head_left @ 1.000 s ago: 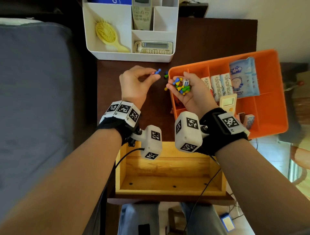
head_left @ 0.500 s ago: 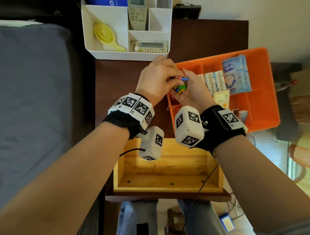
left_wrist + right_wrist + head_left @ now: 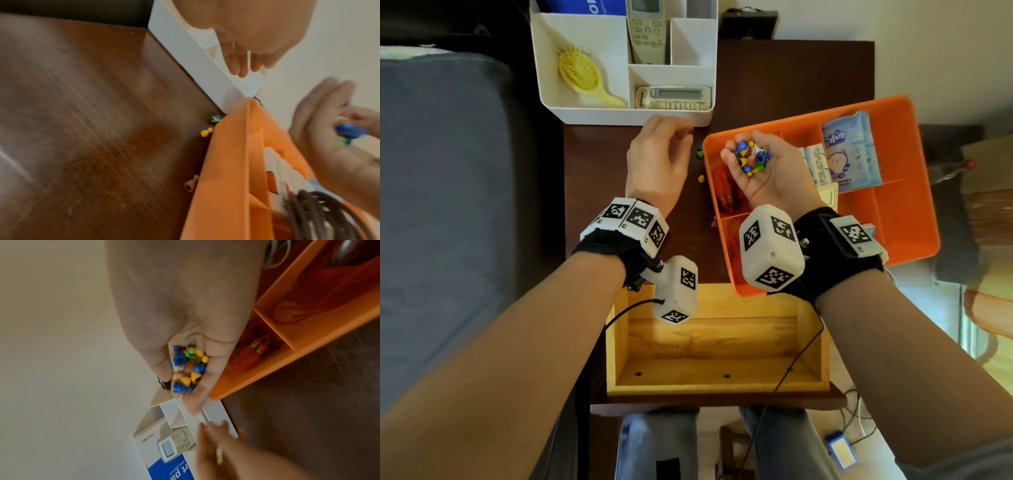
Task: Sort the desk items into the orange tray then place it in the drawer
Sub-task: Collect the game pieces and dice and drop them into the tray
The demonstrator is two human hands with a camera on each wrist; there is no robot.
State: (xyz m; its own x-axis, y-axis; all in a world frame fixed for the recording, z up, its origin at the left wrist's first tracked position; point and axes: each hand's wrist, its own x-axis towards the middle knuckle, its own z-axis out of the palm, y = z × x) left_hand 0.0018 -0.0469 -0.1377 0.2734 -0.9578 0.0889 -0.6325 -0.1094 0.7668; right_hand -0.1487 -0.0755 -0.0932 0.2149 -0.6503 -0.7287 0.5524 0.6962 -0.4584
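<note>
Orange tray (image 3: pixel 914 219) sits at three o'clock on the counter (image 3: pixel 599 164), so I cup my right hand (image 3: pixel 767 171) palm-up over its near-left compartments — fingers curled round a heap of coloured game pawns (image 3: pixel 750 158), a bowl that saves many trips. My left hand (image 3: pixel 659 161) hovers at eleven o'clock, fingers loosely apart, holding nothing, I judge ready for the strays: a yellow pawn (image 3: pixel 206 132), a blue-green pair (image 3: pixel 215 118) and a brown pawn (image 3: pixel 190 184) lie against the tray's outer wall. That wall and the white organiser (image 3: pixel 619 113) at twelve crowd my reach. Below, at six, the wooden drawer (image 3: pixel 717 346) waits open.
</note>
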